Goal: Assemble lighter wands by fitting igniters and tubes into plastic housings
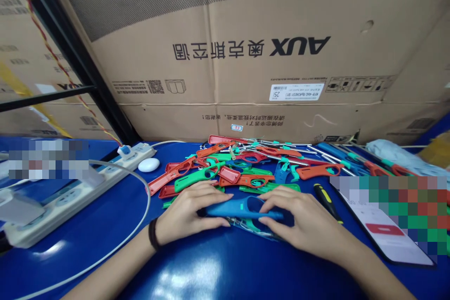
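Observation:
A blue plastic lighter casing [227, 208] with a trigger loop lies lengthwise between my two hands, close above the blue tabletop. My left hand [186, 208] grips its wider end between thumb and fingers. At the narrower end, the thumb and fingers of my right hand [298, 215] pinch the casing near the loop. Just beneath it are a green trigger piece [251, 225] and thin pale wires, partly covered. Behind my hands spreads a pile of red, orange, green and blue casings, including a green casing [197, 176] and an orange casing [318, 171], mixed with metal rods.
To the left are a white power strip [84, 192], a looping white cable [146, 215] and a white oval object [148, 165]. On the right lie a black-and-yellow screwdriver [325, 199] and a phone [390, 232]. A large cardboard box [239, 18] stands behind.

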A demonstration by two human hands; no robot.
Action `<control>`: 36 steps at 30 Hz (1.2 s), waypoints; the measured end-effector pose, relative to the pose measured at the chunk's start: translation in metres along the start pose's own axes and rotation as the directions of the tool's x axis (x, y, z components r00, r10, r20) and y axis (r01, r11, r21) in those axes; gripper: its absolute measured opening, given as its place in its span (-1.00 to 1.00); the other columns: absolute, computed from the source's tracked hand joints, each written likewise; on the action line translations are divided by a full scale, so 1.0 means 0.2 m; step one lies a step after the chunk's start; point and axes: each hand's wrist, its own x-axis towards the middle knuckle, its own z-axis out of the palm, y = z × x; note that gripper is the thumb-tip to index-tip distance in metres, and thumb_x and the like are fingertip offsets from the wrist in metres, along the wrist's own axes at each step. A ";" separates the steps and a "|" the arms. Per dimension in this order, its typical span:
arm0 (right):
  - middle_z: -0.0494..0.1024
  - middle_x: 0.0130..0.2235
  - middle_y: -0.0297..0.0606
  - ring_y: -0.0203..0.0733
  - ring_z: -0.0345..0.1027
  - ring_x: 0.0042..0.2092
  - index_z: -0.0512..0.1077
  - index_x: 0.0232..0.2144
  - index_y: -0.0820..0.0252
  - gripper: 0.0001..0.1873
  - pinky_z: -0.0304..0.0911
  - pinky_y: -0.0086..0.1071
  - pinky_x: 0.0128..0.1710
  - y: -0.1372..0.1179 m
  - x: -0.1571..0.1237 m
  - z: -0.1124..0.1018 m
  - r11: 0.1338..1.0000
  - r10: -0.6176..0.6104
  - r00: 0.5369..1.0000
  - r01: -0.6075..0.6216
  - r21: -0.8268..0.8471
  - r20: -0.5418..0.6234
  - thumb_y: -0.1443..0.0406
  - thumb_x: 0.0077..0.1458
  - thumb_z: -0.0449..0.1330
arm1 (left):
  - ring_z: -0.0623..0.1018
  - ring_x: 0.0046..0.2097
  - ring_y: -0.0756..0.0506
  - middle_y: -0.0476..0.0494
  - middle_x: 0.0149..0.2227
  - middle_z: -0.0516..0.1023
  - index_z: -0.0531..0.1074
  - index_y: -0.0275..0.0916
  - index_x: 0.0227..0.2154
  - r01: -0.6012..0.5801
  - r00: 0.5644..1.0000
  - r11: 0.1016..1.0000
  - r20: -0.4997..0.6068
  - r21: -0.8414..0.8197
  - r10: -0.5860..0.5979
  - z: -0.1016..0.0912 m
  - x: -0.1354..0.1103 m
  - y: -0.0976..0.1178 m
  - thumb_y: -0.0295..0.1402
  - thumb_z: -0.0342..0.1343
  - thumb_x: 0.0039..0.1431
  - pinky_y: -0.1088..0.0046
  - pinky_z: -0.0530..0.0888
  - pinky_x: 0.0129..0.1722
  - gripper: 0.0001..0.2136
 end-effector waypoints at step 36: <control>0.58 -0.09 -0.33 -0.06 0.47 -0.08 0.50 -0.47 0.05 -0.93 0.33 -0.24 -0.11 -0.09 -0.01 0.09 0.990 0.137 0.990 -0.138 0.039 0.031 0.33 -0.05 0.22 | 0.50 -0.09 -0.13 -0.08 -0.18 0.55 0.46 -0.10 -0.11 0.090 0.982 0.990 0.154 0.107 -0.106 -0.04 0.00 -0.03 -0.10 0.24 0.04 -0.04 -0.10 0.25 -0.63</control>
